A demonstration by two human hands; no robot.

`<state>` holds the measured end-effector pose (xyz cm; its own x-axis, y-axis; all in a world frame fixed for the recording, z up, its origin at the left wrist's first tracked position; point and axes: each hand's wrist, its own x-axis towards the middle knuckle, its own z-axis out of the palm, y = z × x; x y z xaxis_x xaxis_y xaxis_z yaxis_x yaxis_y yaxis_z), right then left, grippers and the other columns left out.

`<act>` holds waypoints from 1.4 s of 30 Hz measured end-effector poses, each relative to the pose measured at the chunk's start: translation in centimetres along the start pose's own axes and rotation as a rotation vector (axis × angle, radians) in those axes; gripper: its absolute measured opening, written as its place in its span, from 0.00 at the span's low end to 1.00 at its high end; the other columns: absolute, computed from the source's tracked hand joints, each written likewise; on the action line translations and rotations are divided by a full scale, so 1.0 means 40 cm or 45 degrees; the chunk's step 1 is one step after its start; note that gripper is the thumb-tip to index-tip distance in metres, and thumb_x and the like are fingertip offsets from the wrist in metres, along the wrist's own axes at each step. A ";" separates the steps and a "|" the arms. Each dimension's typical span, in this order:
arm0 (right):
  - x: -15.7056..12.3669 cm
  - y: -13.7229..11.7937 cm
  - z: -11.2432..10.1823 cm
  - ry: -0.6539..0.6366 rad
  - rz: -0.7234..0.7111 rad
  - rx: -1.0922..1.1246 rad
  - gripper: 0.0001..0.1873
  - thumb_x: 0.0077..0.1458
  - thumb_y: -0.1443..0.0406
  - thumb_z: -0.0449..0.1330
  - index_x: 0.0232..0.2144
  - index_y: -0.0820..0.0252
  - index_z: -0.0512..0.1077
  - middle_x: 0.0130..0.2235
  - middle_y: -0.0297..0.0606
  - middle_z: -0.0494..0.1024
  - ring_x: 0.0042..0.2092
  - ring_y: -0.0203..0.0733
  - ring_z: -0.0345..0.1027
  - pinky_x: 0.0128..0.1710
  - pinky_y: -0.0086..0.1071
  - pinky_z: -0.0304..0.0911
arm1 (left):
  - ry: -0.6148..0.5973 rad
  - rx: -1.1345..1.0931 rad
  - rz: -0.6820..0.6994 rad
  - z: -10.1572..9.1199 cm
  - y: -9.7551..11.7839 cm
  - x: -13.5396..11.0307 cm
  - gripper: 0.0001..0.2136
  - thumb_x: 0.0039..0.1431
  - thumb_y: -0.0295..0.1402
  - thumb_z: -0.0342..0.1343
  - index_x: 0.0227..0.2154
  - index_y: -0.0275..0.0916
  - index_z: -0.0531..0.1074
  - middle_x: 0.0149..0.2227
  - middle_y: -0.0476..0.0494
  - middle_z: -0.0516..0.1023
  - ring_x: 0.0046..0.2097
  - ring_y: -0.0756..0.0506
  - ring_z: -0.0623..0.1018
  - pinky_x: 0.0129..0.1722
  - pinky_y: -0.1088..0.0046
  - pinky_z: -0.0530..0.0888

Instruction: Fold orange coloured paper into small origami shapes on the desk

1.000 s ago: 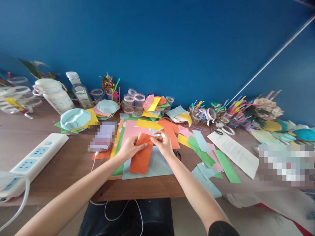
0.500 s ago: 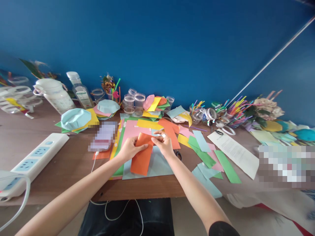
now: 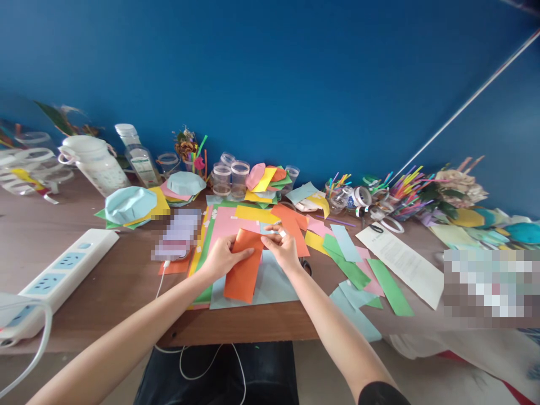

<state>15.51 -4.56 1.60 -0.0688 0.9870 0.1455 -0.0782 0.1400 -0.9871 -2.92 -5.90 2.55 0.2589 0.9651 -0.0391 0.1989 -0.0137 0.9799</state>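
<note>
An orange strip of paper (image 3: 243,278) is held at a slant above a light blue sheet (image 3: 276,284) near the table's front edge. My left hand (image 3: 223,257) grips its upper left side, thumb lying across the front and fingers behind. At the upper right corner of the strip, my right hand (image 3: 282,247) pinches the edge between thumb and forefinger. Something small and white shows on a right finger; I cannot make out what it is. Under the hands lie a pink sheet (image 3: 222,220) and a yellow piece (image 3: 257,214). Black scissor handles (image 3: 306,265) show partly behind my right wrist.
Left of the sheets are a phone (image 3: 177,233) on a cable and a white power strip (image 3: 67,275). Green paper strips (image 3: 390,287) and a printed page (image 3: 400,264) lie to the right. Clear cups (image 3: 239,180) and a jug (image 3: 95,163) line the blue wall.
My right fingertips have shifted very slightly to the right at the strip's top corner. My left hand and the orange strip stay almost still.
</note>
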 end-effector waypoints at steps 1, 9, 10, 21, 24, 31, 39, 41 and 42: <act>0.000 0.001 0.000 -0.003 0.003 0.011 0.18 0.45 0.56 0.67 0.37 0.55 0.70 0.27 0.32 0.77 0.29 0.38 0.71 0.33 0.34 0.70 | 0.001 -0.001 0.002 0.000 0.000 0.000 0.20 0.48 0.44 0.62 0.41 0.37 0.73 0.37 0.44 0.80 0.38 0.40 0.79 0.32 0.71 0.76; 0.000 0.005 -0.001 -0.009 0.013 0.021 0.19 0.45 0.55 0.67 0.38 0.56 0.70 0.27 0.31 0.77 0.30 0.38 0.72 0.33 0.33 0.71 | 0.018 0.003 0.006 0.004 0.001 -0.003 0.19 0.49 0.43 0.62 0.40 0.36 0.74 0.36 0.44 0.80 0.36 0.41 0.79 0.31 0.72 0.76; 0.000 0.005 -0.001 -0.009 0.014 0.016 0.19 0.45 0.55 0.67 0.38 0.57 0.70 0.27 0.32 0.77 0.30 0.38 0.72 0.33 0.33 0.71 | 0.021 0.000 0.009 0.004 0.000 -0.003 0.19 0.48 0.43 0.62 0.40 0.36 0.74 0.35 0.44 0.80 0.36 0.42 0.79 0.30 0.73 0.75; 0.000 0.006 0.002 -0.061 0.081 0.022 0.20 0.44 0.54 0.67 0.38 0.56 0.69 0.28 0.34 0.78 0.33 0.43 0.75 0.35 0.36 0.72 | 0.000 -0.168 0.072 -0.013 -0.001 0.010 0.17 0.53 0.46 0.57 0.31 0.34 0.73 0.27 0.47 0.75 0.28 0.48 0.74 0.24 0.78 0.67; -0.002 0.006 0.007 -0.056 0.080 0.007 0.19 0.45 0.55 0.66 0.37 0.56 0.69 0.29 0.34 0.79 0.33 0.42 0.75 0.34 0.35 0.72 | 0.191 0.021 0.167 -0.019 -0.001 0.012 0.19 0.55 0.46 0.55 0.19 0.35 0.64 0.17 0.53 0.61 0.20 0.54 0.62 0.18 0.80 0.54; 0.009 0.012 -0.003 0.003 0.046 -0.054 0.19 0.45 0.55 0.66 0.37 0.57 0.69 0.29 0.35 0.79 0.32 0.43 0.75 0.34 0.35 0.72 | 0.144 -0.011 0.097 -0.023 -0.003 0.012 0.21 0.56 0.49 0.51 0.19 0.36 0.63 0.18 0.52 0.62 0.21 0.53 0.62 0.20 0.79 0.57; 0.014 0.011 -0.029 0.290 -0.222 -0.420 0.13 0.52 0.59 0.60 0.39 0.58 0.68 0.34 0.39 0.80 0.34 0.42 0.75 0.35 0.35 0.71 | -0.156 -0.257 -0.247 -0.025 -0.014 0.019 0.18 0.47 0.46 0.61 0.32 0.35 0.73 0.28 0.44 0.77 0.30 0.46 0.76 0.26 0.75 0.69; 0.007 0.002 -0.029 0.279 -0.455 -0.602 0.11 0.54 0.64 0.57 0.42 0.57 0.68 0.41 0.40 0.79 0.42 0.42 0.74 0.43 0.37 0.70 | -0.137 -0.366 -0.258 -0.031 -0.016 0.023 0.17 0.47 0.44 0.62 0.31 0.34 0.73 0.29 0.43 0.77 0.31 0.46 0.76 0.27 0.75 0.69; 0.004 -0.003 -0.029 0.247 -0.596 -0.708 0.12 0.55 0.66 0.55 0.43 0.56 0.68 0.44 0.40 0.78 0.45 0.42 0.73 0.46 0.37 0.69 | -0.132 -0.426 -0.258 -0.036 -0.016 0.024 0.16 0.47 0.44 0.62 0.31 0.34 0.73 0.29 0.43 0.78 0.31 0.46 0.77 0.27 0.75 0.69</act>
<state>16.67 -4.31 1.68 0.0284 0.8037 0.5944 0.4613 0.5170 -0.7211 -4.14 -4.58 2.17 0.3436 0.9077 -0.2411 -0.0582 0.2768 0.9592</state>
